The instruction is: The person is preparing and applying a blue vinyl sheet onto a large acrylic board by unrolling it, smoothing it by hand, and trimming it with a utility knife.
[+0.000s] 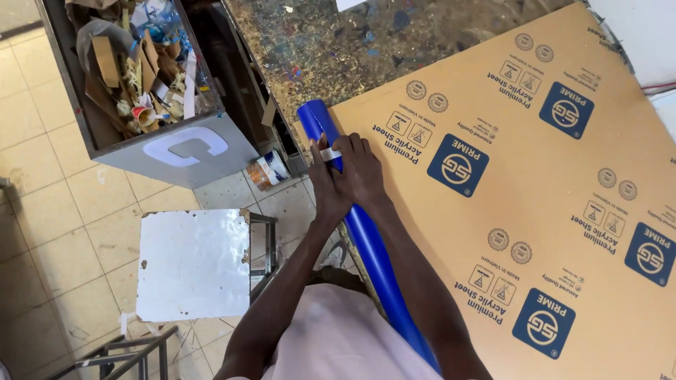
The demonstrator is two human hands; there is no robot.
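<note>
far left, a grey metal bin point(176, 151) full of cardboard and paper scraps stands on the tiled floor point(42, 211), and nearer the person a stool with a worn white seat point(191, 264) sits just beside the counter's edge.

the left hand point(325, 181) and right hand point(362, 169) meet on a blue roll point(366, 239) that lies along the near edge of the counter point(338, 42), touching the border of a large paper-faced brown sheet point(535, 197). both hands are closed around the roll near its far end — the left grip wraps it from the outer side, the right from the sheet side — and a short strip of white tape point(329, 154) lies across the roll under the fingertips.

the risks, as i judge them:

- the roll runs right on the counter's edge, with open floor and the stool below; if either grip eases, it could turn outward and drop.
- the tape strip looks only partly pressed down; a slip of the fingers could let it lift or crease, and the outer wrap of the roll may spring loose.
- the near end of the roll passes close to the person's body, so a lean could nudge it off line — and drag it across the sheet's paper face.
</note>
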